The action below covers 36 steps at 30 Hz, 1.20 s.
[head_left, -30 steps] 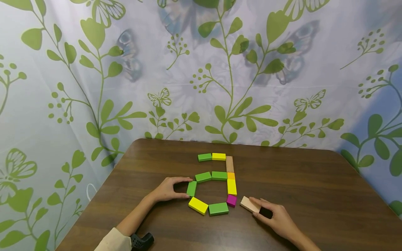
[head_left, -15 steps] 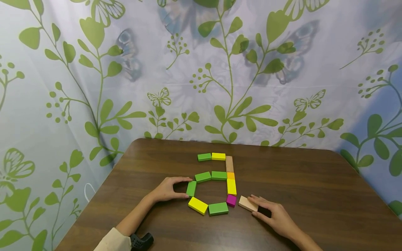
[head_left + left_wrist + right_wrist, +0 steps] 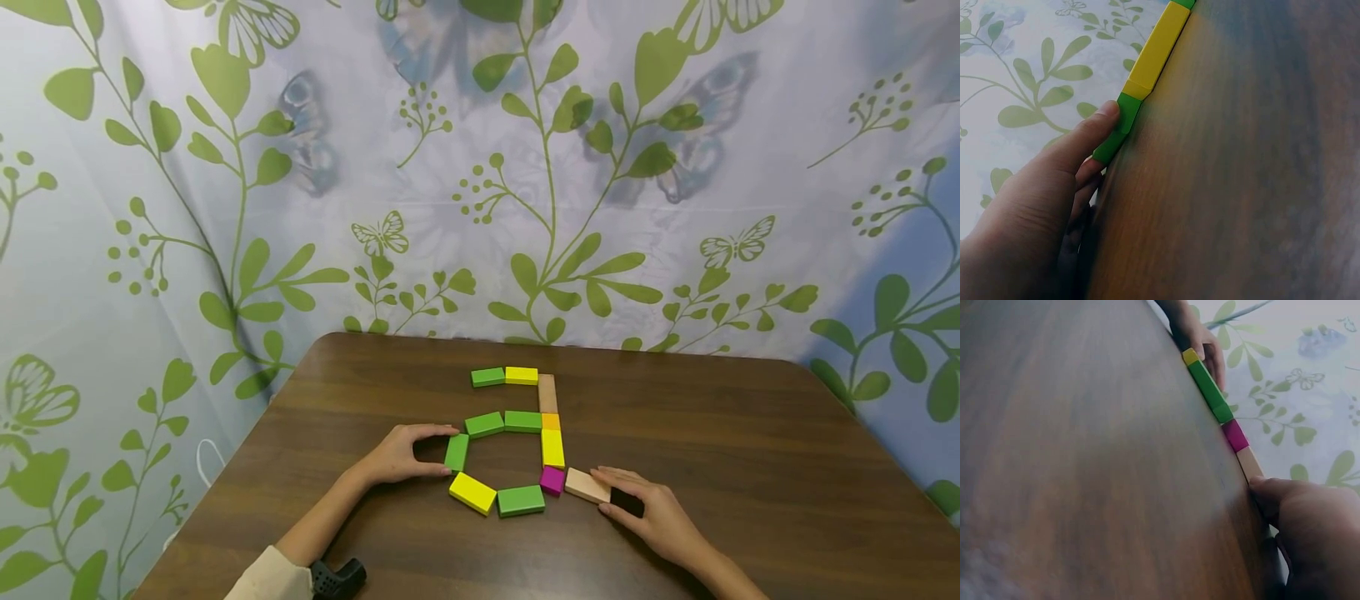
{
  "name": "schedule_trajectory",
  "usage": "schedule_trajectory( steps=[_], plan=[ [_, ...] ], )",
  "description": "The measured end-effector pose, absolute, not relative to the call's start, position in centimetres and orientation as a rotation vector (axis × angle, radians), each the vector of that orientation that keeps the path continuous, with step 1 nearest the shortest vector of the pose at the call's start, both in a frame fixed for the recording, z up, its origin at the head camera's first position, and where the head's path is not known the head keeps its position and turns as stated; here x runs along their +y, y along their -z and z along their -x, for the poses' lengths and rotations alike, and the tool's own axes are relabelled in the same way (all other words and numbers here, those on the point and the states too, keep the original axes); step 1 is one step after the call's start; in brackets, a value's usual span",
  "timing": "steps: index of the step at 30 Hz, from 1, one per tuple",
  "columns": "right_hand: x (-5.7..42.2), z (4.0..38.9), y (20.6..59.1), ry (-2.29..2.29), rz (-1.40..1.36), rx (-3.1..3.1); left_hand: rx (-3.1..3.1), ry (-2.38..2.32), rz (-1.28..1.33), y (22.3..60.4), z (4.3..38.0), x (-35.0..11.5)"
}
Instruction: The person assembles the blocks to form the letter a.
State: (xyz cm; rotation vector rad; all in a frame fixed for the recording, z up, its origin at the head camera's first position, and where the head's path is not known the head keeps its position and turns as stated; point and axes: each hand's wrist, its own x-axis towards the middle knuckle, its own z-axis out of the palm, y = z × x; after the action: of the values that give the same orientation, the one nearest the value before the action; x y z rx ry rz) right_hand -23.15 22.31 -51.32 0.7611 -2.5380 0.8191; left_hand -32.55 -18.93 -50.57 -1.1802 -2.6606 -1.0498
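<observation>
On the left of an outline of flat blocks, my left hand [image 3: 397, 454] holds a green block [image 3: 456, 452] between thumb and fingers, one at each end. A yellow block [image 3: 472, 493] lies just below it, also seen in the left wrist view. To the right, my right hand [image 3: 656, 512] pinches a plain wooden block [image 3: 588, 486] flat on the table. This block's left end is right at the small purple block [image 3: 552, 480]; the right wrist view shows the wooden block [image 3: 1249, 464] in line with the purple one [image 3: 1235, 435].
Green blocks [image 3: 522, 422], a yellow block [image 3: 552, 448], a small orange block [image 3: 551, 421] and a wooden block [image 3: 547, 393] form the rest of the outline. A yellow block [image 3: 521, 376] continues its top. Behind the brown table [image 3: 712, 425] hangs a leaf-patterned curtain [image 3: 420, 167].
The plain wooden block has slid left in my right hand, from a gap away up to the purple block. My left hand has stayed on the green block.
</observation>
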Motion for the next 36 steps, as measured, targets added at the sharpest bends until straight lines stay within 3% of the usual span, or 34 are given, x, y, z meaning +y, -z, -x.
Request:
schedule_trajectory(
  steps=[36],
  plan=[
    [22.4,23.5,50.1,-0.969,-0.686,-2.541,-2.624,1.066,1.185,50.2,32.3,-19.3]
  ],
)
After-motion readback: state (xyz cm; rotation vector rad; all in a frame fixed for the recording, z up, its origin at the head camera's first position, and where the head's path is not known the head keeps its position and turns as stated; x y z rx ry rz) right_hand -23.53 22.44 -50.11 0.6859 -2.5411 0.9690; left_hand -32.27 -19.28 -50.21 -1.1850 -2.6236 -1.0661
